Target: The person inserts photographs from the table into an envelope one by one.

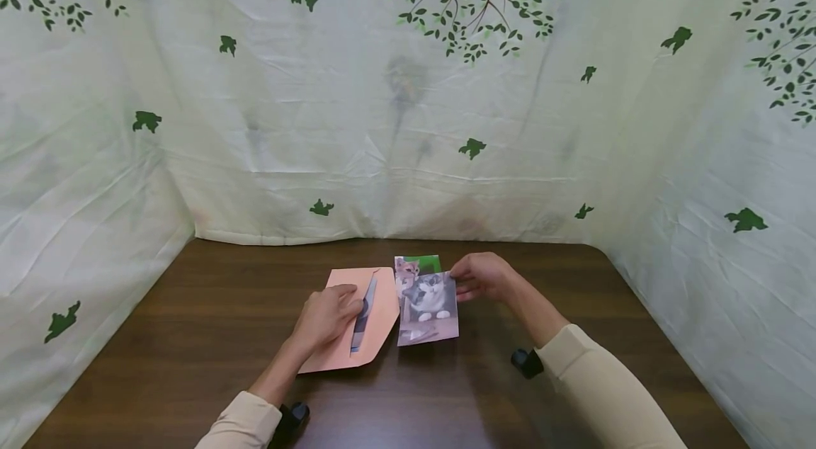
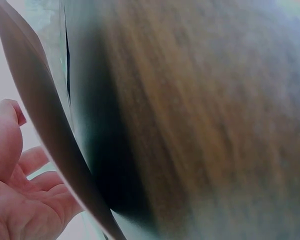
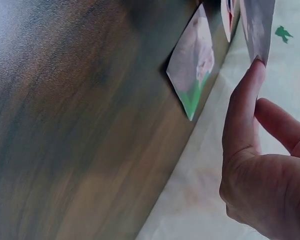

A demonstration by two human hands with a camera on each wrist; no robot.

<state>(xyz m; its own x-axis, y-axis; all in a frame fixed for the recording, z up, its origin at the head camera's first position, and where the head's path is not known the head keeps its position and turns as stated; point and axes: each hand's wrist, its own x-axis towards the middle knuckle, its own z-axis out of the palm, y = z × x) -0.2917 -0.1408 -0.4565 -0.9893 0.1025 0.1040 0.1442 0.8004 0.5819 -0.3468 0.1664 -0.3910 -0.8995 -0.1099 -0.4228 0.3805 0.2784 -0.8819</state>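
My left hand (image 1: 324, 318) holds a pink envelope (image 1: 384, 307), tilted up off the table in the left wrist view. A narrow strip of a picture (image 1: 359, 332) shows through the envelope's opening, beside my fingers. Just right of the envelope, my right hand (image 1: 484, 275) pinches a cat photo (image 1: 433, 307) by its upper right edge. The right wrist view shows this photo (image 3: 259, 30) raised between fingertip and thumb. Under it, a second photo (image 3: 190, 67) with a kitten and a green area lies on the table, partly covered in the head view.
The brown wooden table (image 1: 191, 336) reaches back to a pale cloth curtain (image 1: 287, 116) printed with leaves and branches, which also hangs at both sides. Dark wrist devices sit at the left (image 1: 296, 415) and right (image 1: 528, 362) wrists.
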